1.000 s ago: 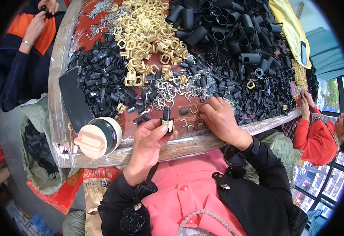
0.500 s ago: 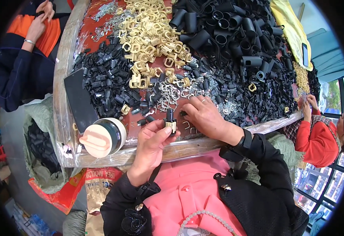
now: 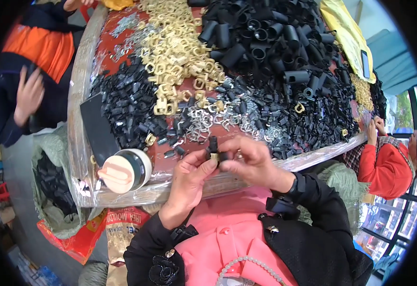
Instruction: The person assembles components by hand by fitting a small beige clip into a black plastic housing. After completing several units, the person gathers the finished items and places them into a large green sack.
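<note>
My left hand pinches a small black and cream plastic assembly upright over the table's front edge. My right hand is closed beside it, with a small black plastic piece at the fingertips, against or very near the assembly's side. Fingers partly hide where the two meet. Just beyond the hands lie silver metal clips and a heap of small black plastic parts. Cream plastic rings are piled farther off.
A lidded jar and a dark flat phone-like slab stand left of my hands. Black plastic cylinders heap up at the far right. Co-workers sit at left, in an orange garment, and right, in a red sleeve.
My right hand has come up from the tabletop parts to the assembly in my left hand, bringing a small black piece. The left co-worker's hands have moved apart.
</note>
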The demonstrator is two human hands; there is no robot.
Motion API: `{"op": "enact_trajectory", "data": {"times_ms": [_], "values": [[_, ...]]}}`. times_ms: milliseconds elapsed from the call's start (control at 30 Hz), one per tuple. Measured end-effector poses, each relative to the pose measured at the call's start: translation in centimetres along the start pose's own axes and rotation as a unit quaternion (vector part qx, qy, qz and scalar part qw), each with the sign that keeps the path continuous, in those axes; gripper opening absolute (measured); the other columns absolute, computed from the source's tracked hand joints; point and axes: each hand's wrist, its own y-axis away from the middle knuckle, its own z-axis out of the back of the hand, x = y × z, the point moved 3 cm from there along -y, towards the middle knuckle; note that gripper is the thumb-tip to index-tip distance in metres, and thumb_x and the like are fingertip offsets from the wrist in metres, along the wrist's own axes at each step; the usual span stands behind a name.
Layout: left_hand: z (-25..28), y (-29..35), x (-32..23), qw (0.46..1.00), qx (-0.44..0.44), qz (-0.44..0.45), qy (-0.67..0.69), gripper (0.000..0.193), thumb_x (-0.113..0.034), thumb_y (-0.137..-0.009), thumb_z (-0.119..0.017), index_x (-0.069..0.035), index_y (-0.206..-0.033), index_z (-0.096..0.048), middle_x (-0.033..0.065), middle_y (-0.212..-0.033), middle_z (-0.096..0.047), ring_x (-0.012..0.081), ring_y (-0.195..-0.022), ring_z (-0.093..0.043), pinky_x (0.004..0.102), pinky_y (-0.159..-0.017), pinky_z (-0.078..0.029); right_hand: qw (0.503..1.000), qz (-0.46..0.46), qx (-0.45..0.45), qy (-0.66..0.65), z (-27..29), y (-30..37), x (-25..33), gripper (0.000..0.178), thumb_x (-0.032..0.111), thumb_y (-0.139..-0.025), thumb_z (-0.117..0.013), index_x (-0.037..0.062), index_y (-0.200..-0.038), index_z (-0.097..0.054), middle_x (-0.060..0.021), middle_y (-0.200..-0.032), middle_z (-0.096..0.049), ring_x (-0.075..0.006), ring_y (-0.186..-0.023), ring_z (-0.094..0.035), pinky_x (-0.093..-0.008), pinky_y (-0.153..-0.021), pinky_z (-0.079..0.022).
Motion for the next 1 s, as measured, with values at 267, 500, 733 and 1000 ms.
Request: {"op": "enact_trajectory", "data": {"times_ms": [267, 500, 733, 1000], "values": [[-0.8, 0.1, 0.8, 0.993, 0.074, 0.081, -0.041, 0.03, -0.011, -0.082, -0.058, 0.002, -0.108, -0.053, 0.0034, -0.093, -0.06, 0.0081, -0.081, -0.056, 0.0207, -0.07, -0.047, 0.967, 0.202, -0.026, 0.151, 1.2, 1.0, 0.1, 0.033, 0.024, -0.063, -0.072, 0.006, -0.086, -0.056, -0.0034, -0.066, -0.047, -0.0192, -0.06, -0.046, -0.0307, -0.056, -0.036], [-2.4, -0.4, 1.3, 0.989, 0.072, 0.093, -0.088, 0.031, -0.013, -0.083, -0.056, 0.003, -0.109, -0.052, 0.0021, -0.089, -0.059, 0.007, -0.078, -0.055, 0.0201, -0.067, -0.047, 0.936, 0.269, -0.01, 0.225, 2.5, 1.7, -0.2, 0.035, 0.028, -0.062, -0.071, 0.0066, -0.085, -0.056, -0.0019, -0.069, -0.047, -0.0182, -0.062, -0.046, -0.0308, -0.057, -0.036], [-0.6, -2.1, 1.4, 0.981, 0.089, 0.04, -0.166, 0.032, -0.012, -0.083, -0.056, 0.003, -0.11, -0.051, 0.0052, -0.089, -0.059, 0.0088, -0.073, -0.057, 0.022, -0.065, -0.048, 0.81, 0.189, -0.13, 0.54, 12.2, -2.3, -1.7, 0.036, 0.008, -0.063, -0.063, 0.0057, -0.098, -0.055, -0.008, -0.092, -0.054, -0.0261, -0.089, -0.049, -0.0359, -0.074, -0.035], [-1.7, -2.5, 0.5, 0.992, 0.071, 0.029, -0.103, 0.034, -0.011, -0.083, -0.055, 0.003, -0.113, -0.048, 0.0086, -0.091, -0.059, 0.0117, -0.073, -0.058, 0.023, -0.065, -0.049, 0.771, 0.065, -0.071, 0.63, 17.9, -3.8, -3.5, 0.036, 0.015, -0.068, -0.065, 0.0072, -0.101, -0.054, -0.009, -0.099, -0.051, -0.026, -0.099, -0.048, -0.0356, -0.081, -0.035]]}}
